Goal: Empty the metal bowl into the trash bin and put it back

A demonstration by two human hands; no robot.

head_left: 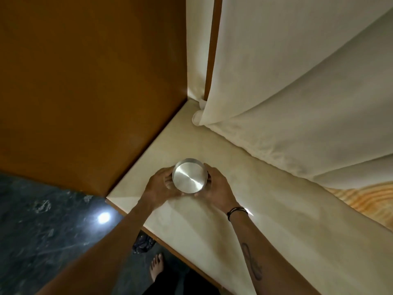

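Observation:
A small round metal bowl (189, 176) is held between both my hands over the cream tabletop (212, 226), near its left end. Its shiny inside faces the camera and looks empty. My left hand (158, 186) grips its left side, fingers curled under it. My right hand (217, 186) grips its right side; a dark band circles that wrist. I cannot tell whether the bowl touches the table. No trash bin is in view.
An orange-brown panel (85, 92) stands along the table's left edge. Cream curtains (297, 92) hang behind and drape onto the table at the right. Dark stone floor (42, 231) lies at lower left, with a bare foot (156, 267) below the table edge.

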